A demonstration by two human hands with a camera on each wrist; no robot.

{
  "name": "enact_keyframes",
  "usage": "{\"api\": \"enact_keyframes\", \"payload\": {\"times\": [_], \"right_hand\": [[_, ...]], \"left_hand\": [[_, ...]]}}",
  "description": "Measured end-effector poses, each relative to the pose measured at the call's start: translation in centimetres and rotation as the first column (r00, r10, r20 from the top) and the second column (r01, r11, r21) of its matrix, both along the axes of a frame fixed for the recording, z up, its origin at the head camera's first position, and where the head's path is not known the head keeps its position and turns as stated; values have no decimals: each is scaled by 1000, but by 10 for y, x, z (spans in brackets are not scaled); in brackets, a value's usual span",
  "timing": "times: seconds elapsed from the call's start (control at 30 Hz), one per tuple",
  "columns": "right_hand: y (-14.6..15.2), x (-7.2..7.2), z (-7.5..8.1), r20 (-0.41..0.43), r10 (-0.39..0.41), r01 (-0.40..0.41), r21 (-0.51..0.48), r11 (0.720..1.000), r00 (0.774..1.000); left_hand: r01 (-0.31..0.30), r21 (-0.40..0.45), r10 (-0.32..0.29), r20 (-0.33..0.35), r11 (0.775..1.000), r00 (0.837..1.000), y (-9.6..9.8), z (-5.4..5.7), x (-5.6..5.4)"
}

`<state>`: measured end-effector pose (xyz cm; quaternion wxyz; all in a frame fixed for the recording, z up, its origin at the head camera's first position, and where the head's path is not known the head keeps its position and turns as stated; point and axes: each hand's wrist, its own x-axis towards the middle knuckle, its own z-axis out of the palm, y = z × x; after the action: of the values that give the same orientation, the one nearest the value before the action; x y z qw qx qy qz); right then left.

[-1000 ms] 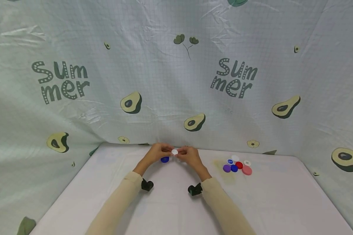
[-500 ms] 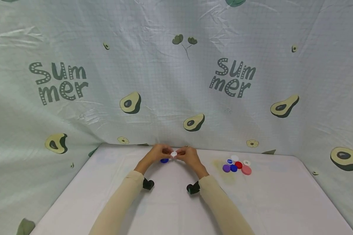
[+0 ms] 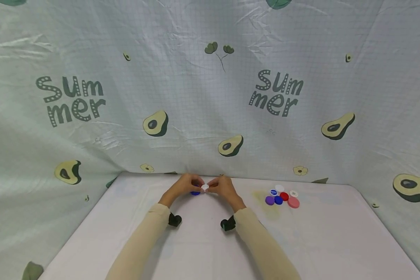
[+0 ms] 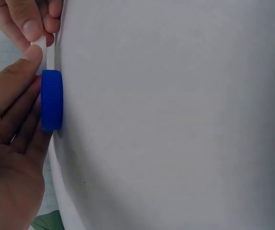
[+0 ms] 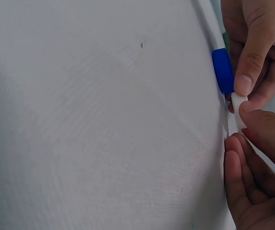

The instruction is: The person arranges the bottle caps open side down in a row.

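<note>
Both hands meet at the back middle of the table over a small white bottle cap (image 3: 205,187). My left hand (image 3: 183,185) pinches one side of this cap between thumb and fingers. From the other side, the thumb and fingers of my right hand (image 3: 224,187) pinch it too. Edge-on in the right wrist view, the white cap (image 5: 239,103) spans the two thumbs. A blue ribbed cap (image 4: 52,100) lies on the table beside the left fingers. Just past it in the left wrist view, a second white piece (image 4: 51,56) shows, partly hidden by the held cap.
Right of the hands lies a cluster of caps: a purple cap (image 3: 270,200), a dark blue cap (image 3: 278,200), a red cap (image 3: 284,196), a pink cap (image 3: 294,202) and several white or patterned ones. A printed curtain (image 3: 196,97) hangs behind the white table (image 3: 196,249).
Both hands have lowered slightly toward the table and a little to the left with the white cap between them. The cap has tilted back and forth. The cluster on the right stays put.
</note>
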<state>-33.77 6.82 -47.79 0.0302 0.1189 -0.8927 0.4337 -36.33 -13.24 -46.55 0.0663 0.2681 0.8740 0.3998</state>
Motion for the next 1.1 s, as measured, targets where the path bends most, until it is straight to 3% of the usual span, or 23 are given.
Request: {"api": "enact_keyframes", "payload": {"times": [0.1, 0.3, 0.6, 0.8, 0.93, 1.1], "right_hand": [[-3, -1, 0, 22, -16, 14, 50, 999, 1000], [-7, -3, 2, 38, -22, 18, 111, 994, 999], [-9, 0, 5, 90, -10, 0, 105, 994, 996], [-7, 1, 2, 113, -14, 5, 81, 997, 993], [2, -1, 4, 121, 45, -55, 79, 995, 992], [20, 6, 11, 127, 163, -181, 147, 973, 979]], "left_hand": [[-2, -28, 2, 1, 1000, 1000, -1, -2, 0], [-58, -84, 62, 49, 995, 997, -1, 3, 2], [-58, -151, 64, 35, 987, 997, -1, 4, 4], [-19, -149, 21, 16, 989, 1000, -4, 3, 10], [6, -174, -12, -36, 985, 999, -1, 6, 13], [-45, -187, 23, -115, 981, 993, 10, 10, 24]]}}
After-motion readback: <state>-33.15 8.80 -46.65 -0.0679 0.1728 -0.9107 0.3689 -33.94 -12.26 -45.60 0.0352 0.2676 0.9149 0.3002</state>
